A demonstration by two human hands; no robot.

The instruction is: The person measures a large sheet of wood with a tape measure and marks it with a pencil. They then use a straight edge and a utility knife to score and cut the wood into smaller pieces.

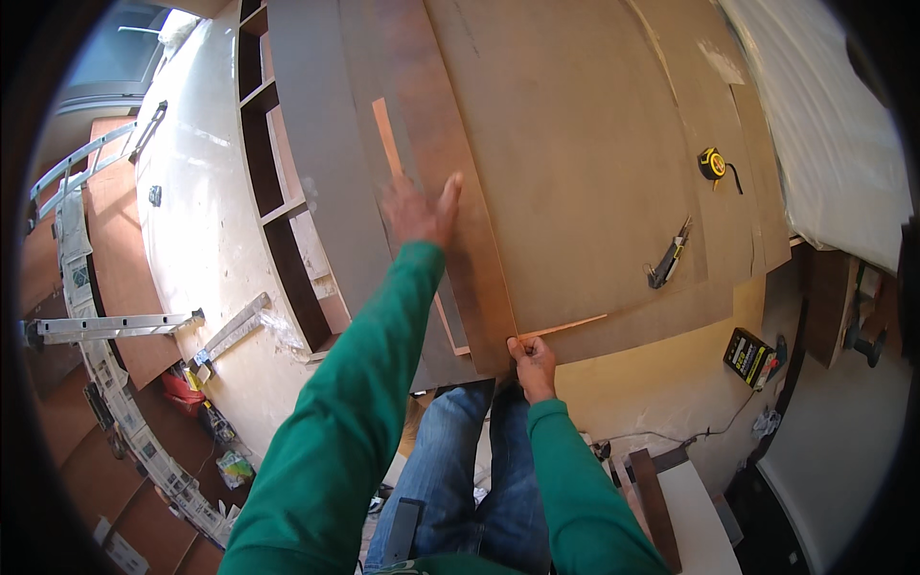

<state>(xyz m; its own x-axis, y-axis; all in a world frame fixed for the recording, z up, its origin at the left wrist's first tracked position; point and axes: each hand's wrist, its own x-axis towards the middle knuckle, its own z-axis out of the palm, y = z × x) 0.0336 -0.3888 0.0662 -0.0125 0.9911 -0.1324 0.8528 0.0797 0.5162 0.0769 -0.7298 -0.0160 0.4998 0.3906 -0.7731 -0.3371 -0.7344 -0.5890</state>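
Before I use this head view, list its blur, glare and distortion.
In the head view, the left hand is motion-blurred, the right hand looks sharper, bright glare whitens the floor at left, and the compartmented frame appears bowed.

A long, narrow reddish-brown strip (458,206), straight-edged and faintly mottled, lies flat along the left side of the large grey-brown sheet (575,172), its far end out of view, its near end by the sheet's near edge. A thin orange sliver (575,324) stretches rightward from beside that end, over the sheet's near part.
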